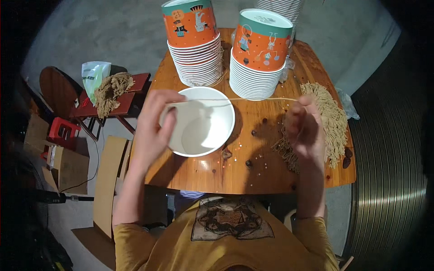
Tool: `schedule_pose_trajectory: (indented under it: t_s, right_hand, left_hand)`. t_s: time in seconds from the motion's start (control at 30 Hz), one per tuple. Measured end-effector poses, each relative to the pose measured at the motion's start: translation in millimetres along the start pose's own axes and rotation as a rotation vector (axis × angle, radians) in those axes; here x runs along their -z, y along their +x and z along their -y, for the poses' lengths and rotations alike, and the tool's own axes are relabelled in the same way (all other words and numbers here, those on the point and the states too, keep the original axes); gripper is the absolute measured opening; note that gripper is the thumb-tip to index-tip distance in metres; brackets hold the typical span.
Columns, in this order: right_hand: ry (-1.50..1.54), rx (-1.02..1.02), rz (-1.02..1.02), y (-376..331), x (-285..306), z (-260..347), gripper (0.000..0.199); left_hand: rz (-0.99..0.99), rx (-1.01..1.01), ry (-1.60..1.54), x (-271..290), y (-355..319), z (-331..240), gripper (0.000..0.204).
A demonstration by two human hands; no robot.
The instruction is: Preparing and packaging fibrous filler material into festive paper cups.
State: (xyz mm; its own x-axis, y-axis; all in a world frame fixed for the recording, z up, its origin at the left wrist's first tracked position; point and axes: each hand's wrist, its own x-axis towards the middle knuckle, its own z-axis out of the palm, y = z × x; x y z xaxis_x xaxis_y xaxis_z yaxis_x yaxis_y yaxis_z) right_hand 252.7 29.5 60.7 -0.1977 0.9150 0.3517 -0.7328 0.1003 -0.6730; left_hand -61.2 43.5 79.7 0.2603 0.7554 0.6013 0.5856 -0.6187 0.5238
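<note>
A thin tan string (262, 98) runs nearly level between my two hands, above the table. My right hand (308, 128) pinches one end at its fingertips. At the other end, the string reaches the fingers of my left hand (153, 119), which are curled around it, with the thumb lower and a little apart. Below the string, beside my left hand, a white paper bucket (224, 122) stands with its mouth up; nothing shows inside it. Close by my right hand lies a heap of tan strings (332, 117), partly hidden behind the hand.
Two stacks of upturned paper buckets, a left stack (192, 56) and a right stack (255, 77), rise at the wooden table's (203, 176) far side. Small beads or specks dot the tabletop. Left of it, a low table (129, 97) bears more string and a plastic bag (93, 74).
</note>
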Motion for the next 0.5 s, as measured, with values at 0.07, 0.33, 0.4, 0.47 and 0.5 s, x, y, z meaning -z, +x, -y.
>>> schedule_pose_trajectory:
  t_s: [0.07,0.33,0.4,0.47,0.5]
  right_hand:
    - [-0.273,-0.035,-0.110,-1,-11,-5,0.022]
    - [-1.305,0.430,0.066,6,-31,-33,0.015]
    - [-1.316,0.498,0.128,6,-30,-33,0.016]
    - [-1.112,0.351,0.020,4,-26,-35,0.013]
    - [-1.111,0.349,0.018,4,-20,-35,0.013]
  left_hand:
    - [0.077,0.063,-0.232,-19,-4,-30,0.021]
    - [0.489,0.620,-1.258,-73,-14,-78,0.034]
    - [0.526,0.628,-1.189,-77,-13,-79,0.028]
    - [0.654,0.658,-1.111,-75,-21,-70,0.027]
    - [0.656,0.660,-1.111,-71,-23,-69,0.027]
